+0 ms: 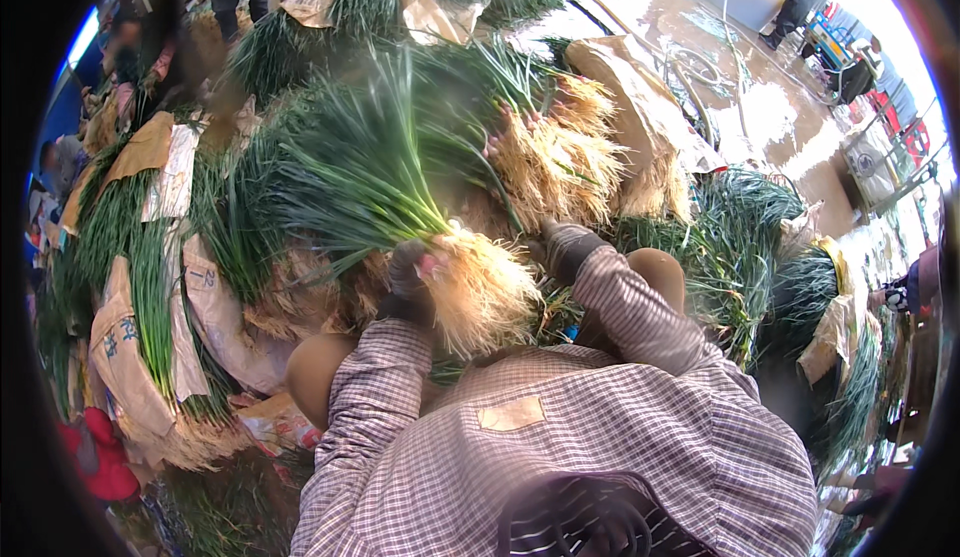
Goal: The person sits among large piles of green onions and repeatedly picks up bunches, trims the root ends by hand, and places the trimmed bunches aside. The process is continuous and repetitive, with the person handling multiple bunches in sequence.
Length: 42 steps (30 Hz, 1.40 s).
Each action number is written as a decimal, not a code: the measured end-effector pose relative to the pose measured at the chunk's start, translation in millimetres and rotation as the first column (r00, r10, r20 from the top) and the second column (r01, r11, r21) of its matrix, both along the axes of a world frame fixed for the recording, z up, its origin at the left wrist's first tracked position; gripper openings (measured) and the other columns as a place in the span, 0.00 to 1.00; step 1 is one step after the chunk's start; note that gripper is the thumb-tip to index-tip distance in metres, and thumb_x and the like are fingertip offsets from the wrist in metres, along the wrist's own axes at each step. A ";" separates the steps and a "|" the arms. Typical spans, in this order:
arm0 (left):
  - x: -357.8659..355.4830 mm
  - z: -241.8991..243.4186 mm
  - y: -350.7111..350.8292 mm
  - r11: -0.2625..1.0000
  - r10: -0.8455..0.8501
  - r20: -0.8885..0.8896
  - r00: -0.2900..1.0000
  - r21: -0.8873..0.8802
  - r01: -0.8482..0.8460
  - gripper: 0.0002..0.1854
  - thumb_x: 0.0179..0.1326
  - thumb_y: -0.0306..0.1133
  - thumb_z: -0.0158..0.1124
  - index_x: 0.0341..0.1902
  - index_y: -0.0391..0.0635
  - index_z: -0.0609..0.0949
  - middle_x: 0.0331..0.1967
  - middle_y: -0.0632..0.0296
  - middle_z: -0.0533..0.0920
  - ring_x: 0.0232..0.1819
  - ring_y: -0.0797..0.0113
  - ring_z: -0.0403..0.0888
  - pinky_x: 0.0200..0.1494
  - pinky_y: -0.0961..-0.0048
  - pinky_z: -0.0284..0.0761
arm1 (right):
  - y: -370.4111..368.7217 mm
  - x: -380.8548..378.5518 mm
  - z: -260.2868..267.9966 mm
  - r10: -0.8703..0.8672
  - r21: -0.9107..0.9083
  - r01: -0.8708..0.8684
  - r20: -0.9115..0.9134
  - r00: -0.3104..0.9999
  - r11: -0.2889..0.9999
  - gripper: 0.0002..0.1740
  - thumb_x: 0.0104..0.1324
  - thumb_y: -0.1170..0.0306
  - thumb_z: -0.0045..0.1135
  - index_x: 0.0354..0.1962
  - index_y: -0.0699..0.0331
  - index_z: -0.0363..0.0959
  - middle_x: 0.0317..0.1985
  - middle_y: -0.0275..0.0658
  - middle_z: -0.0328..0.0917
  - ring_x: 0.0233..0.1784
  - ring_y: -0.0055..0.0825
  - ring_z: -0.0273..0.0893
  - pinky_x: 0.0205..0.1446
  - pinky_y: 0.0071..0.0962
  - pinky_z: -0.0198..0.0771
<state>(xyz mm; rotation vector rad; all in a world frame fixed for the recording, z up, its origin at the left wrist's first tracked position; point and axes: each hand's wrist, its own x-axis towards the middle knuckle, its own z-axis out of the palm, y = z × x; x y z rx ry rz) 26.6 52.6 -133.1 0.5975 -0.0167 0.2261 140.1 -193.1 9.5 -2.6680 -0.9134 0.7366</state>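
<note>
My left hand, in a dark glove, is closed around a bunch of green onions just above my lap. Pale, stringy roots fan out to the right of that hand, while the long green leaves spread up and to the left. My right hand, also gloved, is beside the root ends, below another bunch of onions with pinkish bulbs. A single green leaf slants down close to its fingers. The fingers are partly hidden and blurred, so I cannot tell whether they hold anything.
Brown paper-wrapped onion bundles lie at left. Loose green leaves are heaped at right, with a wrapped bundle beyond. A hose crosses the wet floor. Other people are in the background.
</note>
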 end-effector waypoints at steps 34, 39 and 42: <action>16.8 28.8 -26.0 0.981 -0.002 0.288 0.958 0.185 -0.054 0.14 0.66 0.44 0.53 0.38 0.48 0.81 0.34 0.56 0.84 0.36 0.67 0.82 0.47 0.65 0.78 | 69.8 23.7 -4.0 0.032 0.714 0.627 -0.668 0.744 0.313 0.11 0.68 0.71 0.52 0.42 0.70 0.74 0.37 0.39 0.80 0.38 0.24 0.75 0.43 0.23 0.73; 2.1 49.3 -32.3 0.987 0.097 0.063 0.993 0.122 -0.104 0.15 0.64 0.45 0.55 0.33 0.46 0.82 0.33 0.59 0.83 0.36 0.69 0.81 0.43 0.69 0.78 | 81.4 46.3 -25.5 0.162 0.437 0.840 -0.899 0.406 0.321 0.15 0.67 0.64 0.55 0.46 0.66 0.72 0.29 0.33 0.77 0.21 0.16 0.71 0.21 0.15 0.69; -2.8 70.8 -36.9 0.989 0.108 -0.046 0.993 0.104 -0.103 0.15 0.62 0.44 0.57 0.32 0.45 0.81 0.32 0.61 0.83 0.35 0.69 0.80 0.41 0.71 0.78 | 107.4 38.5 -14.6 0.120 0.472 0.757 -0.873 0.473 0.451 0.18 0.65 0.59 0.57 0.45 0.64 0.72 0.26 0.31 0.75 0.18 0.14 0.67 0.18 0.14 0.65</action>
